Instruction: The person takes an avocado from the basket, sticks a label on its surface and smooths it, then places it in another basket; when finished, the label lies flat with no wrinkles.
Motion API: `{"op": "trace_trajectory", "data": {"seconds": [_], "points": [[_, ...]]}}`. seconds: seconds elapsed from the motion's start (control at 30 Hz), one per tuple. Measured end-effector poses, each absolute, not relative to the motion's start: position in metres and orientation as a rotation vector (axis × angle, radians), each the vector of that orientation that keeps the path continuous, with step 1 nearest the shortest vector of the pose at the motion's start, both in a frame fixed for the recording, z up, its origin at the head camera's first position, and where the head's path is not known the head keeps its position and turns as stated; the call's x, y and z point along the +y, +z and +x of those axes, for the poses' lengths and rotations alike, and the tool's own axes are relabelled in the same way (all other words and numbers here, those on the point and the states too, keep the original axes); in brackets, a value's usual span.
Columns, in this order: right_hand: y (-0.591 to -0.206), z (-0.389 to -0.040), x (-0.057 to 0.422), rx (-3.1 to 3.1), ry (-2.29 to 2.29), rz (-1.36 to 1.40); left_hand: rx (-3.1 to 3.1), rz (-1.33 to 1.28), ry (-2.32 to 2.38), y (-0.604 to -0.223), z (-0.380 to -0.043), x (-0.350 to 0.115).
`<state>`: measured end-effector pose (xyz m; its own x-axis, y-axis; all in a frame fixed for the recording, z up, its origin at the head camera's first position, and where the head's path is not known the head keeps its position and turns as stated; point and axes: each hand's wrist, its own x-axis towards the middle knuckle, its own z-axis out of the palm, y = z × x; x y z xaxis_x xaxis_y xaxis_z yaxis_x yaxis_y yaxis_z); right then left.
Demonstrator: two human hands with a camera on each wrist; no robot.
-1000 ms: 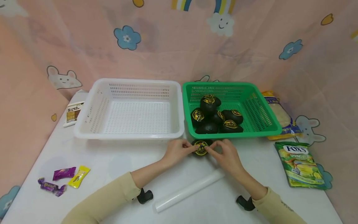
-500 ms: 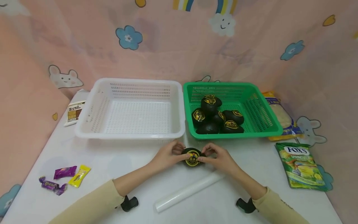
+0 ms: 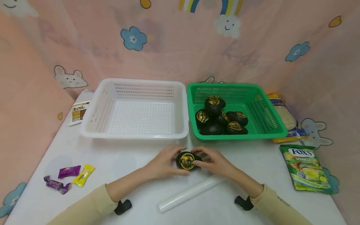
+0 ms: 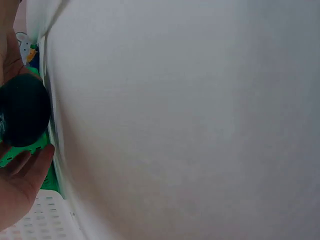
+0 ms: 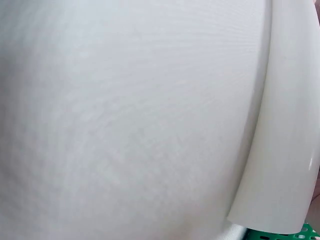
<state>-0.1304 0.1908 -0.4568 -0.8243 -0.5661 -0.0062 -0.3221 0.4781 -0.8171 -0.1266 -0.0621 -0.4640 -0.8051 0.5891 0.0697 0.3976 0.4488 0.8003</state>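
A dark avocado point(image 3: 187, 161) with a round black-and-gold label lies over the white table in front of the baskets, label facing up. My right hand point(image 3: 217, 163) holds its right end, thumb on the label side and fingertips at the far side. On the other side my left hand point(image 3: 160, 164) is spread around the left end, thumb and fingers apart. The left wrist view shows the avocado point(image 4: 25, 111) with a gap to the left hand point(image 4: 22, 192) below it. A white tube point(image 3: 191, 193) lies in front of the right hand.
Several labelled avocados point(image 3: 212, 107) sit in the green basket point(image 3: 265, 136) behind. Left of it stands a white basket point(image 3: 135, 136). Wrapped candies point(image 3: 69, 172) lie at left. A green Fox's bag point(image 3: 306, 168) and a yellow-and-blue bag point(image 3: 285, 115) are at right.
The avocado has come away from the green basket, toward the person and left, with both hands. The left hand's thumb has left the label and its fingers have spread.
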Motion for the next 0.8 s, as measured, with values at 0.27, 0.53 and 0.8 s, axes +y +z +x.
{"op": "trace_trajectory", "data": {"seconds": [0.27, 0.53, 0.8], "points": [[-0.449, -0.127, 0.199, 2.360, -1.627, -0.317, 2.628, 1.220, 0.998, -0.448, -0.131, -0.068], [-0.443, -0.135, 0.195, 1.955, -2.209, 0.304, 2.551, 1.237, 1.067, -0.374, -0.164, -0.069], [-0.451, -0.135, 0.195, 1.987, -2.131, 0.400, 2.614, 1.015, 0.986, -0.361, -0.218, 0.005]]}}
